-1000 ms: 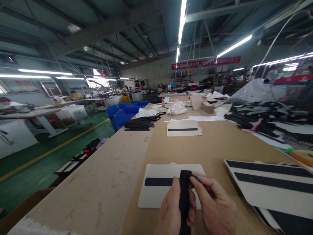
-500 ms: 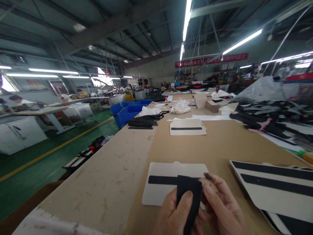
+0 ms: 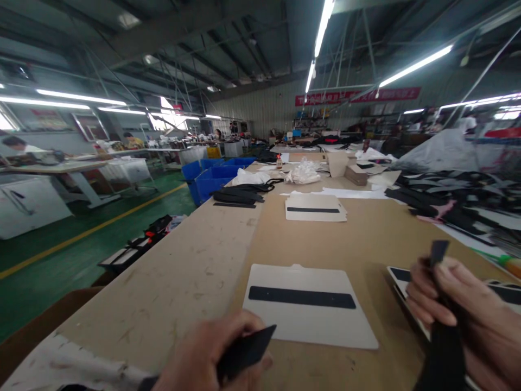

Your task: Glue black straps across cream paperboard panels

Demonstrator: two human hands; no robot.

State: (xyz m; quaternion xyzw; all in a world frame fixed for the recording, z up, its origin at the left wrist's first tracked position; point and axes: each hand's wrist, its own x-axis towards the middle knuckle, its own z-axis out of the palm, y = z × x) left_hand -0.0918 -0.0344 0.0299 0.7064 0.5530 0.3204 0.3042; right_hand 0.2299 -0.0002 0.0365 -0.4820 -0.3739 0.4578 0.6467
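Left of the pale board point(image 3: 313, 332), my left hand point(image 3: 209, 347) grips a black strip point(image 3: 247, 352); right of it, well apart, my right hand point(image 3: 468, 304) pinches a second strip point(image 3: 442, 355). Flat gripping should limit creasing.

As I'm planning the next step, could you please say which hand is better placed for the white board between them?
The left hand, probably: it overlaps the board in view, while the right hand is clear of it. Each holds a black piece.
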